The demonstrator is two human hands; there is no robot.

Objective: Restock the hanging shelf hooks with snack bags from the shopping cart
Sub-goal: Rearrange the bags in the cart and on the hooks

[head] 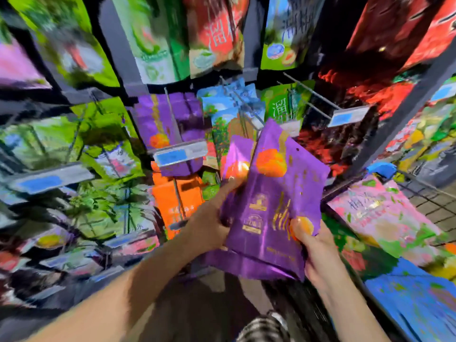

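I observe two purple snack bags [276, 201] held together at frame centre, tops tilted toward 12 o'clock. The left hand [209, 225] grips their edge from 9 o'clock, fingers curled round it. The right hand [318, 253] pinches the lower corner at 4 o'clock, thumb on the front. Hanging purple bags [148, 114] sit on a shelf hook [172, 114] at 11 o'clock. The shopping cart [429, 196] lies at 3 o'clock, a pink bag [380, 213] inside. Heavy blur elsewhere.
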